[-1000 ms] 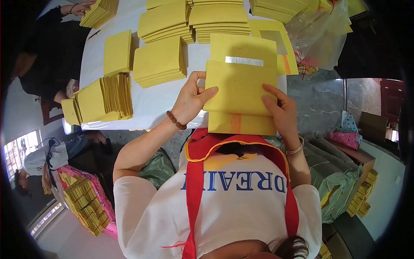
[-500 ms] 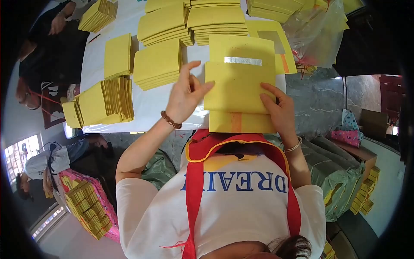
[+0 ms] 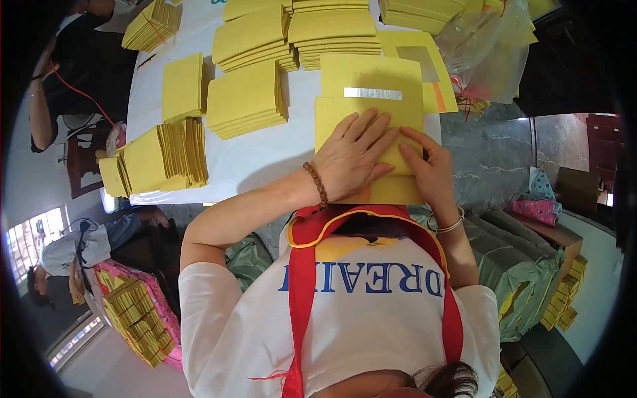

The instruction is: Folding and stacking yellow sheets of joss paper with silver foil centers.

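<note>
My left hand [image 3: 357,154] lies flat, fingers stretched out, across a folded yellow paper envelope [image 3: 335,119] at the table's near edge. My right hand [image 3: 430,162] holds that envelope's right edge, with the index finger and thumb bent over its face and the other fingers curled. Above the fold shows a shiny whitish strip [image 3: 373,93] on the yellow paper. More yellow paper extends below the envelope toward my apron, partly covered by my left wrist. Behind it to the right lies another yellow sheet [image 3: 446,93] with a grey patch and an orange band.
Stacks of yellow envelopes [image 3: 244,96] stand on the white-covered table [image 3: 245,156], with a leaning row [image 3: 182,156] at its left end. A clear plastic bag [image 3: 488,56] sits at the back right. Another person [image 3: 83,66] is at the far left. Green wrapped bundles [image 3: 504,265] stand right of me.
My left hand has come down from beside the envelope, moving right to lie flat on it. My right hand stays at the same edge. The person at far left has shifted.
</note>
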{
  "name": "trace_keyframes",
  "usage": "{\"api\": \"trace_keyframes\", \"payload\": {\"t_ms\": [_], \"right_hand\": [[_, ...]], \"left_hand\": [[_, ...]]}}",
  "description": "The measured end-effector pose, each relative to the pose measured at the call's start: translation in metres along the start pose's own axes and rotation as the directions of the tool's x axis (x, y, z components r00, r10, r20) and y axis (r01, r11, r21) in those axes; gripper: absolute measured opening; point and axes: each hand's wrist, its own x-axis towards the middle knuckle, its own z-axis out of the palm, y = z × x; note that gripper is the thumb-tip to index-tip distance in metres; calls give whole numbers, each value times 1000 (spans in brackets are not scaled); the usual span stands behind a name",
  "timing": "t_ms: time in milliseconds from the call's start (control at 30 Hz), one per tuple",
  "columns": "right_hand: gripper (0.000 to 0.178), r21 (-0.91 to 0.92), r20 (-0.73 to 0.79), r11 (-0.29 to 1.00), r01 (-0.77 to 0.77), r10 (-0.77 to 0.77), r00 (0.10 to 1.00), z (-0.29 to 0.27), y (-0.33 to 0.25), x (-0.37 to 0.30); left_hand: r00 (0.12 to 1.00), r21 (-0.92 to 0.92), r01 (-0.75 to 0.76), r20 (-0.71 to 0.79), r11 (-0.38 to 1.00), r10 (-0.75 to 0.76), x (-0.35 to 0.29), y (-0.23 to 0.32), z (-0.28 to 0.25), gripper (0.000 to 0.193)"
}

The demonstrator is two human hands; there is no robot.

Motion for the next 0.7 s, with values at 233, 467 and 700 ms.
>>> {"api": "trace_keyframes", "payload": {"t_ms": [233, 467, 700], "right_hand": [[46, -616, -44, 693, 375, -505, 862, -2, -6, -25], [54, -583, 431, 543, 604, -423, 797, -6, 12, -42], [48, -526, 436, 614, 588, -399, 807, -8, 11, -39]], "left_hand": [[1000, -12, 29, 8, 1000, -29, -1, -1, 5, 60], [996, -297, -2, -86, 955, -25, -11, -14, 0, 57], [993, -212, -94, -94, 973, 76, -18, -8, -7, 55]]}}
